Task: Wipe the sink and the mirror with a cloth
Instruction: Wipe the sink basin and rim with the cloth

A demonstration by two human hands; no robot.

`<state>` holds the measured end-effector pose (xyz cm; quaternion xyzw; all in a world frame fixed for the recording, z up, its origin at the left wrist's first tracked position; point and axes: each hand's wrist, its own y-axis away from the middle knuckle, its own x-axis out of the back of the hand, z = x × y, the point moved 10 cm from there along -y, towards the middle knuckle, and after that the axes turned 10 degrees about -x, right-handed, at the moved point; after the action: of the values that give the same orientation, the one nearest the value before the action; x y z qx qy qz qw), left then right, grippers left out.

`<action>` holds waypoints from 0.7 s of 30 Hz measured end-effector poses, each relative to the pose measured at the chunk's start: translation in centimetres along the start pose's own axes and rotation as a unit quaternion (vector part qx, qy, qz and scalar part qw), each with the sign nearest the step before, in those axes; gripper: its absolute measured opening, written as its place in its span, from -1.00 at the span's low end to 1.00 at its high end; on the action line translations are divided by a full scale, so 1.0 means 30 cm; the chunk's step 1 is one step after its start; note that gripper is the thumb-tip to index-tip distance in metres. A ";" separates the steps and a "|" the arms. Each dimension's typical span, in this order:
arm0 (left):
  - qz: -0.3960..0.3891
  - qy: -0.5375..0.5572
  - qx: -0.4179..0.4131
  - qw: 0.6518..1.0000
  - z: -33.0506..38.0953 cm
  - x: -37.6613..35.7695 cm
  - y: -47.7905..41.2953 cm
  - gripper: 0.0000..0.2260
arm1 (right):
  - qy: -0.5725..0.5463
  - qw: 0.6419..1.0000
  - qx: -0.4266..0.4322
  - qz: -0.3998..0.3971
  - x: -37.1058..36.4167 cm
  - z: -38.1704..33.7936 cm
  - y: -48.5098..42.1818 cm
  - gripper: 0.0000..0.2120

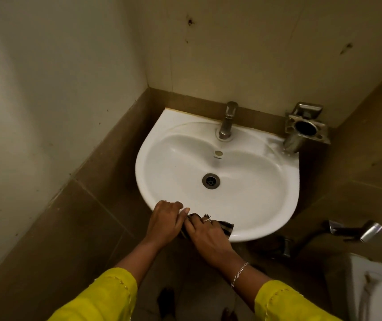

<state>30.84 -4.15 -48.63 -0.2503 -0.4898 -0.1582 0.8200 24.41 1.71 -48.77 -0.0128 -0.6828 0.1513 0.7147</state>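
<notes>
Where the two walls (pixel 69 89) meet in a corner, the sink (pixel 255 205) juts out toward the person, and nearly all of it lies ahead and to the right of the hands. Yellow sleeves (pixel 106 297) reach in from below. The left hand (pixel 165 220) sits on the near rim with its fingers curled; I cannot tell whether it pinches the cloth's end or only steadies itself on the porcelain. The right hand (pixel 205 236), touching it, is bunched over the cloth (pixel 227 228) and holds it down on the rim, a checked corner poking out to the right. That makes the right hand the nearer one to the bowl, and the cloth lies lengthwise along the rim. My guess is the stroke goes rightward round the edge, or forward into the bowl toward the drain (pixel 211 180) and tap (pixel 228 121). Most of the cloth is hidden under the hand. No mirror shows from here.
</notes>
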 end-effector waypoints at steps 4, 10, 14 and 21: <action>0.010 -0.005 0.015 1.000 0.090 -0.039 0.011 -0.52 | -0.008 0.999 0.041 0.023 0.021 0.070 0.051 -0.42; -0.004 0.007 0.017 1.000 0.176 -0.084 0.001 -0.45 | -0.008 0.993 0.115 -0.006 0.014 0.212 0.124 -0.55; -0.029 0.015 0.025 0.999 0.213 -0.106 -0.006 -0.39 | -0.007 0.989 0.141 -0.040 0.001 0.336 0.157 -0.56; -0.078 0.024 0.010 0.997 0.294 -0.189 -0.033 -0.37 | -0.035 0.988 0.129 -0.081 -0.014 0.615 0.178 -0.59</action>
<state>21.29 0.09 -49.89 -0.1994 -0.4893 -0.2224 0.8194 5.26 3.23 -49.15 0.1404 -0.6808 0.1805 0.6959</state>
